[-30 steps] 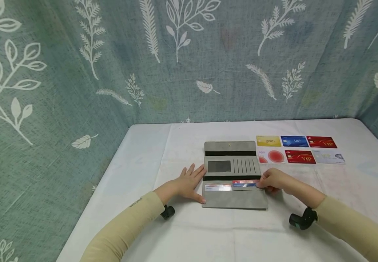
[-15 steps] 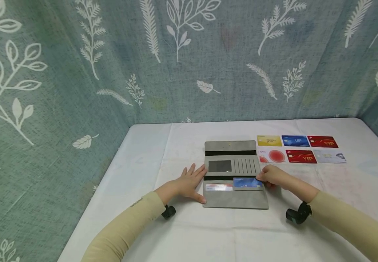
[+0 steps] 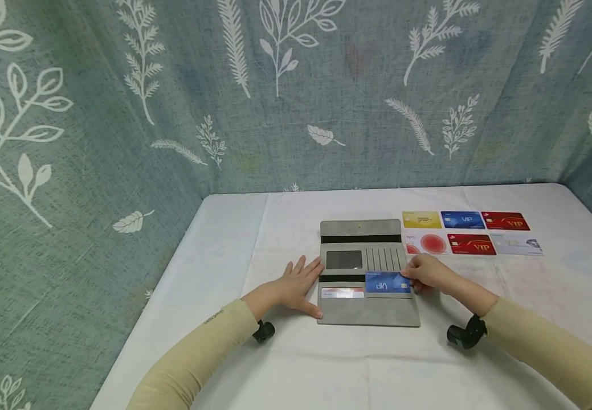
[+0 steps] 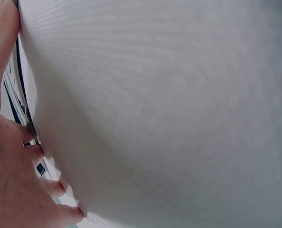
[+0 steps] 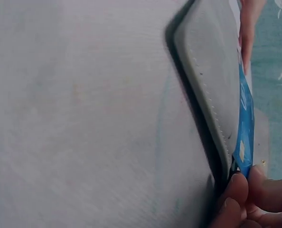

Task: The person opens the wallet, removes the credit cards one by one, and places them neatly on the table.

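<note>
Sliding up the gray wallet (image 3: pixel 367 312), a blue VIP card (image 3: pixel 382 281) is extending leftward from the right hand (image 3: pixel 430 274) pinching it.

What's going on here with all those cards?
A person has a grey wallet open on a white table. Their right hand pinches a blue card that is partly in a wallet slot. Their left hand rests, fingers spread, at the wallet's left edge. Six other cards lie in two rows to the wallet's right.
</note>
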The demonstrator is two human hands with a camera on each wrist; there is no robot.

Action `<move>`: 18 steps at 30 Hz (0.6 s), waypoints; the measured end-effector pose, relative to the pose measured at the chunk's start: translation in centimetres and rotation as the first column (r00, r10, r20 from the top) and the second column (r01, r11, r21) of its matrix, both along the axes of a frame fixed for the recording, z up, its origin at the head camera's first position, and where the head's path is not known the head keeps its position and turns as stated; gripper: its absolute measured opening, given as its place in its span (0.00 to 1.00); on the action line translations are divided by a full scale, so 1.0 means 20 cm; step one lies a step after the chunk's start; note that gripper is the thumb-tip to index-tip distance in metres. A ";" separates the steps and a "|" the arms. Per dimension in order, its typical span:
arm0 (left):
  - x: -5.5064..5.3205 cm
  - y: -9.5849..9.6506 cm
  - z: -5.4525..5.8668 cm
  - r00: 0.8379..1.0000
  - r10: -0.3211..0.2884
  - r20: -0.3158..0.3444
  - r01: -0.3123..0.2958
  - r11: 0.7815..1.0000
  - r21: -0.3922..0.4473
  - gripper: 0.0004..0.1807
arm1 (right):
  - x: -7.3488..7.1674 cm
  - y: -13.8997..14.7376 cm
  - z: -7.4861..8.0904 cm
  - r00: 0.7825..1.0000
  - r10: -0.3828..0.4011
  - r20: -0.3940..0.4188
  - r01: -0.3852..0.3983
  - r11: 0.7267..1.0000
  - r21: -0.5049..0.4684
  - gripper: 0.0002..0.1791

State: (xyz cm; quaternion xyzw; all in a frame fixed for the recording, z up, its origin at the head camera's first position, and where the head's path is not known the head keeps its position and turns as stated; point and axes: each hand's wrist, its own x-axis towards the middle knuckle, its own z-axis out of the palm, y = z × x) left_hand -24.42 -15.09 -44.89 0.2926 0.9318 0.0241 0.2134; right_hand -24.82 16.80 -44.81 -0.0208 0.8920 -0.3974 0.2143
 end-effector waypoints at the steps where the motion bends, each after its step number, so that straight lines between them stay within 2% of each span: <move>1: 0.00 0.00 0.00 1.000 0.000 0.000 0.000 1.000 0.000 0.62 | 0.00 0.00 0.00 1.000 -0.002 -0.005 0.002 1.000 -0.007 0.11; 7: 0.00 0.00 0.00 1.000 -0.001 0.004 0.001 1.000 -0.008 0.62 | 0.01 0.01 -0.01 1.000 -0.028 0.007 0.029 0.997 -0.077 0.09; 13: 0.00 0.00 0.01 1.000 0.009 0.009 -0.009 1.000 -0.009 0.62 | 0.04 0.02 0.01 0.998 -0.047 0.044 0.053 0.990 -0.132 0.16; 18: 0.00 0.00 0.01 1.000 0.009 0.007 -0.009 1.000 -0.010 0.62 | 0.05 0.02 0.01 0.996 -0.069 0.051 0.077 0.984 -0.162 0.17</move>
